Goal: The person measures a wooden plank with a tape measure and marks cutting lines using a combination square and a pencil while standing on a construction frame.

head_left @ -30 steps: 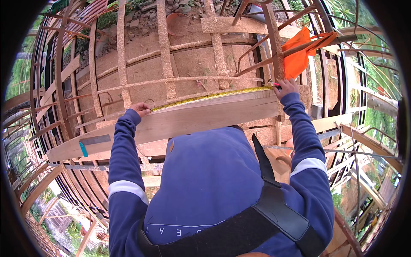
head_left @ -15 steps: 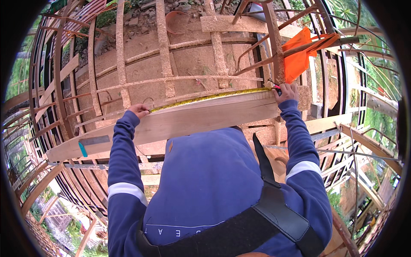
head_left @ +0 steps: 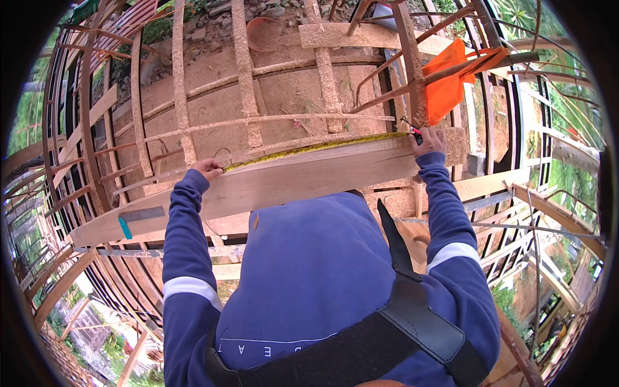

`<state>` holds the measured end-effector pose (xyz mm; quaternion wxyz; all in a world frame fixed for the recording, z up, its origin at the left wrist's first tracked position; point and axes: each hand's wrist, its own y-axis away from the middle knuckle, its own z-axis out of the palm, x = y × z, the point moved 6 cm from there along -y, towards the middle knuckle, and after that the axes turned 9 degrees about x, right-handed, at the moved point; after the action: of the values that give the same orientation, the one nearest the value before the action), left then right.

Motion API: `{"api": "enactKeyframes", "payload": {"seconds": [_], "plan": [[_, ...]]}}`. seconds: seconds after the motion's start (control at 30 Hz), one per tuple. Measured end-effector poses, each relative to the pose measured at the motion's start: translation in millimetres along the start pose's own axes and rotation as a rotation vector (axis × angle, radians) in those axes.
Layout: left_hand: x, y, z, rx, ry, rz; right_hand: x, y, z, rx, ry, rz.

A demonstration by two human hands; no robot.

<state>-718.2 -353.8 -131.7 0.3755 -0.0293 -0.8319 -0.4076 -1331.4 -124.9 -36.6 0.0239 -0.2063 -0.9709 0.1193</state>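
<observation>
A yellow tape measure stretches along the upper edge of a long pale board. At its left end, my left hand pinches the blade against the board. My right hand grips the tape's other end at a small black-and-pink item, probably its case; the fingers partly hide it, and a thin object sticks up there. On the board's left part lies a square with a grey blade and a teal handle.
A timber lattice spans dirt and rubble beyond the board. Orange cloth hangs on rusty bent bars and a post at upper right. A reddish round container sits among the rubble. More beams and rods surround me on both sides.
My right hand has shifted slightly down, its fingers curling further over the tape's end and the board's edge. My left hand stays at the other end, moved very slightly.
</observation>
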Motion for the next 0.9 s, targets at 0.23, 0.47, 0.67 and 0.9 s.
{"api": "enactKeyframes", "payload": {"seconds": [0.23, 0.47, 0.67, 0.9], "plan": [[-3.8, -0.2, -0.2, 0.008, 0.031, -0.023, 4.0, 0.7, 3.4, 0.022, 0.020, -0.025], [6.0, 3.0, -0.3, 0.008, -0.039, -0.025, 7.9, -3.1, 5.8, -0.004, -0.009, -0.075], [3.6, 2.8, -1.1, 0.017, -0.044, -0.021, 7.9, -6.2, 5.6, -0.020, -0.039, -0.097], [5.5, 2.9, -1.3, 0.008, -0.077, -0.043, 5.2, -7.0, 1.6, -0.064, -0.074, -0.076]]}}
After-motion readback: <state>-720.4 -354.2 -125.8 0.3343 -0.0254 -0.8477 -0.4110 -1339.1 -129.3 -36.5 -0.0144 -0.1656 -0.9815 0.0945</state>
